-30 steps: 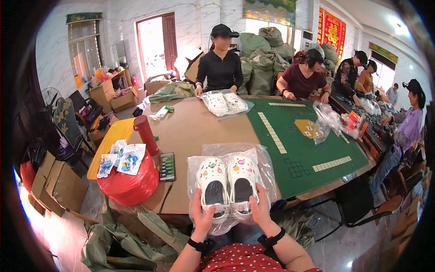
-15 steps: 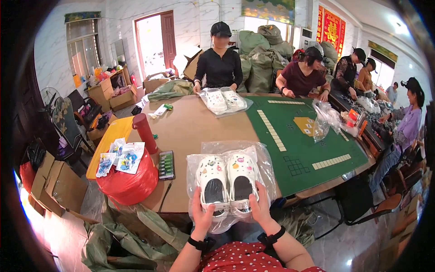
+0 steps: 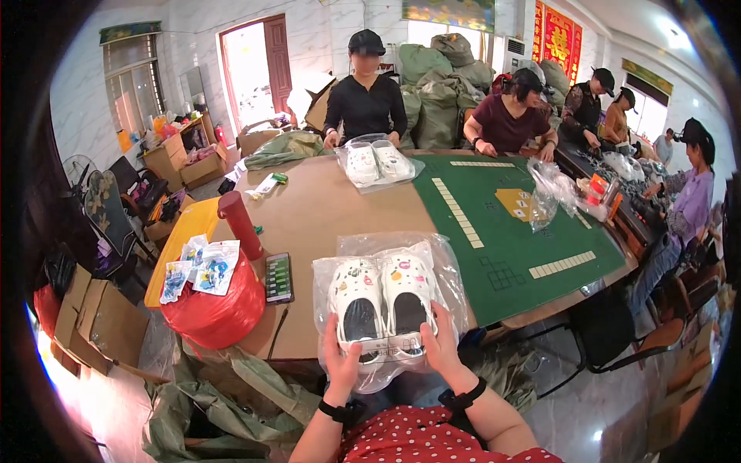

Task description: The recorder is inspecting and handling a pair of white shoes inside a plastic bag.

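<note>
A pair of white clogs (image 3: 356, 287) with black insoles and small colourful charms lies side by side inside a transparent plastic bag (image 3: 446, 262) at the table's near edge. The heels face me and the toes point away. My left hand (image 3: 341, 359) grips the bag at the left clog's heel, its thumb on top. On the other side my right hand (image 3: 441, 342) holds the right clog's heel in the same way, through the plastic. The undersides of both hands' fingers are partly hidden.
On the brown tabletop (image 3: 324, 202) stand a phone (image 3: 279, 278), a red cylindrical flask (image 3: 241, 224) and a red roll (image 3: 216, 310) topped with small blue-filled packets (image 3: 218, 266). Across the table, a person in black is at another bagged pair of clogs (image 3: 377, 163). A green mat (image 3: 505, 255) covers the right side.
The bagged clogs have shifted slightly left and tilted a little in my hands, both still gripping. Across the table, the other person's hands have moved off the sides of their bag.
</note>
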Action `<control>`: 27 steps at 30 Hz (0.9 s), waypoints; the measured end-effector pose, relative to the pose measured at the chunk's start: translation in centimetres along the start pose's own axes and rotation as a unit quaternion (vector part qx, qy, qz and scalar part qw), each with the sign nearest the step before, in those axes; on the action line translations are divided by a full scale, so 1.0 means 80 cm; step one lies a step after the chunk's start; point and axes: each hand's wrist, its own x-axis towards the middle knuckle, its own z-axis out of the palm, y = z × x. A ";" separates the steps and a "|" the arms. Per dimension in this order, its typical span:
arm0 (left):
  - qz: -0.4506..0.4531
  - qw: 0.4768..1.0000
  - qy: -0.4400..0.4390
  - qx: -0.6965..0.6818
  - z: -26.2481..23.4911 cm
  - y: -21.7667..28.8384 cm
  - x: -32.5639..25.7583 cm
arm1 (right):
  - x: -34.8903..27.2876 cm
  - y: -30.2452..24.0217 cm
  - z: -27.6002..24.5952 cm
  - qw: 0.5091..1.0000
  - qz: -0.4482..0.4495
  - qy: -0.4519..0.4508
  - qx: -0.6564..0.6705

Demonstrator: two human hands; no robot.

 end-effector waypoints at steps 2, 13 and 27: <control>-0.002 1.000 0.002 -0.001 0.000 0.000 -0.001 | 0.000 -0.001 0.000 1.000 -0.001 -0.001 0.003; 0.077 0.993 -0.003 0.092 0.001 0.013 -0.004 | -0.005 0.002 -0.006 0.999 -0.004 -0.033 -0.026; 0.065 0.990 0.005 0.125 0.000 0.011 -0.001 | -0.004 -0.005 -0.008 0.998 -0.020 -0.024 -0.047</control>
